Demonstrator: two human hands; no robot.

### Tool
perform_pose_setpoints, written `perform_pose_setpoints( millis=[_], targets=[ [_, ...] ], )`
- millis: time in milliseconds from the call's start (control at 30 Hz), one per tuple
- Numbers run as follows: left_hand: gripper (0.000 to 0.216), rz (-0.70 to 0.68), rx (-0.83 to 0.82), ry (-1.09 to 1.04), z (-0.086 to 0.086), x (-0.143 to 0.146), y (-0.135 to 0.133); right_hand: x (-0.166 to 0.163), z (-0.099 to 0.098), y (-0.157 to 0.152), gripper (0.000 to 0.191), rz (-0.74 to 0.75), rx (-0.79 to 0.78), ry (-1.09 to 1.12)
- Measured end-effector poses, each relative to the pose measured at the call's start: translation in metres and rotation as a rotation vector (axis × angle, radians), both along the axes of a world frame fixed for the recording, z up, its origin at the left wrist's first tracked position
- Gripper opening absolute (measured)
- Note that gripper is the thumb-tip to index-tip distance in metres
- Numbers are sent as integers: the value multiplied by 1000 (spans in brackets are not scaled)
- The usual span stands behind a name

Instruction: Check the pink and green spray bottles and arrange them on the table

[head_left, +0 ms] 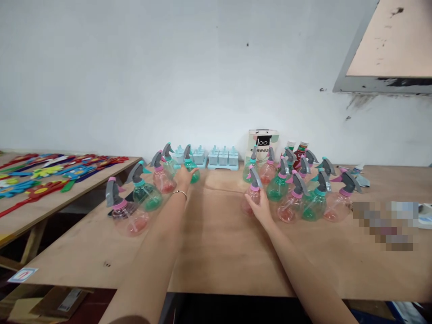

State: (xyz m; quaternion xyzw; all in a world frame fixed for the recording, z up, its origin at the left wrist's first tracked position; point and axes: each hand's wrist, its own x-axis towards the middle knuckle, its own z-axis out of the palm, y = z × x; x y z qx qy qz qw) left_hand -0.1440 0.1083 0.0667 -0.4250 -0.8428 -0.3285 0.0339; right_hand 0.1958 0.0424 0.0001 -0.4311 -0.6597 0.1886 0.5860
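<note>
My left hand (185, 177) reaches far over the plywood table (216, 243) and closes around a green spray bottle (192, 171) with a grey trigger, at the end of a row of pink and green spray bottles (145, 193) on the left. My right hand (259, 206) grips a pink spray bottle (252, 191) at the near left edge of a cluster of several spray bottles (303, 193) on the right. A thin bracelet sits on my left wrist.
Light-blue ice-lolly moulds (222, 158) and a white printed box (263, 145) stand against the white wall. A second table at the left holds colourful flat plastic toys (43, 173). A grey-framed board (388, 49) hangs at the upper right. Cardboard lies below the table's front edge.
</note>
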Motion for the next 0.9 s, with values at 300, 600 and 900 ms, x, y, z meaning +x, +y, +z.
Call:
perform_pose_setpoints(
  millis=[300, 600, 900],
  targets=[
    [79, 20, 87, -78, 5, 5, 2, -6, 5, -10, 48, 53, -37, -5],
    [87, -877, 515, -374, -9, 134, -64, -23, -1, -22, 53, 82, -28, -55],
    [93, -905, 393, -466, 4, 184, -114, -29, -4, -38, 55, 349, 87, -273]
  ],
)
